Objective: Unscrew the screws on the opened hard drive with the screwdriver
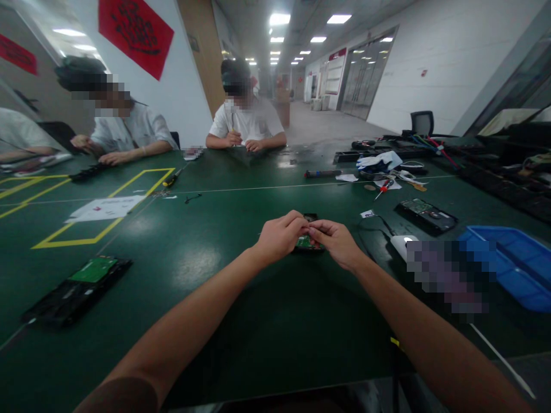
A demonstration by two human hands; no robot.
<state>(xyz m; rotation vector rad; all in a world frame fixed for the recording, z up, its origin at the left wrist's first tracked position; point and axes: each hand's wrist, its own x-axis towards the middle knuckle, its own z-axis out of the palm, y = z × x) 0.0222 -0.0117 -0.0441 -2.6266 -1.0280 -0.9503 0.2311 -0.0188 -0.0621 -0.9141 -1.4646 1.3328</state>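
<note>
Both my hands meet over a small black device with a green circuit board (pixel 306 243) on the green table. My left hand (pixel 282 234) has its fingers pinched together at the device's upper part. From the other side, my right hand (pixel 338 241) pinches with thumb and index finger, its fingertips touching those of the left. Whatever is between the fingertips is too small or hidden to make out. The fingers cover much of the device; its dark far end and part of the board show.
A black device with a green board (pixel 92 269) lies left, another black device (pixel 426 215) right. Near the right edge is a blue tray (pixel 512 264). Farther off lie a red screwdriver (pixel 385 186), gloves (pixel 379 162) and a paper sheet (pixel 105 209). Several people sit across the table.
</note>
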